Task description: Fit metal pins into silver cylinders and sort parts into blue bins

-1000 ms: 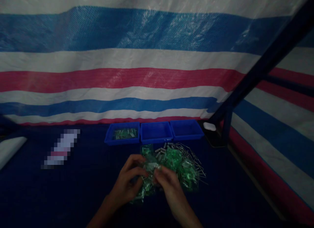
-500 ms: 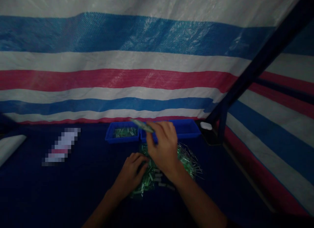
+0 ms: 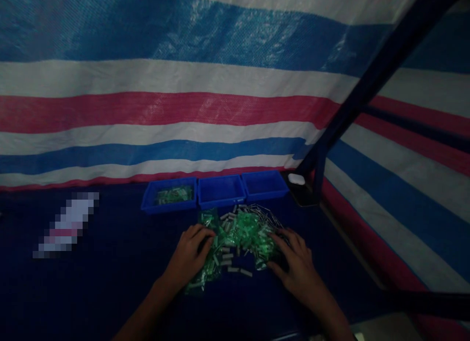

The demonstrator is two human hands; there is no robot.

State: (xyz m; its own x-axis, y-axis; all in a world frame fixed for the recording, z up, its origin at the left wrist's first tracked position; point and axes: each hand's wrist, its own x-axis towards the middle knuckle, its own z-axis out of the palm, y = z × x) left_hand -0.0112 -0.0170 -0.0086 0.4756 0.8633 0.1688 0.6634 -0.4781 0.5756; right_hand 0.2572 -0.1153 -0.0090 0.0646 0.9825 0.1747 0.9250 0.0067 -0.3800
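My left hand (image 3: 191, 253) is at the left side of a heap on the table, with its thumb and forefinger closed at the edge of a green plastic bag (image 3: 208, 270). My right hand (image 3: 295, 260) reaches over the heap's right side, thumb and fingers apart, fingertips touching loose green bags (image 3: 247, 227). Several small grey cylindrical pieces (image 3: 227, 257) lie between the hands. Thin metal rods (image 3: 264, 213) stick out behind the green bags, partly hidden by my right hand.
A blue bin (image 3: 147, 201) with green packets stands behind the heap, beside a second blue bin (image 3: 220, 199) and a third (image 3: 264, 189). A white object (image 3: 296, 179) rests on a dark flat item (image 3: 306, 196). A striped tarp (image 3: 165, 108) and a slanted post (image 3: 352, 101) bound the table.
My right hand has come down from near the bins to the heap's right side, and the green packet it held is gone from it. My left hand stays at the heap's left.
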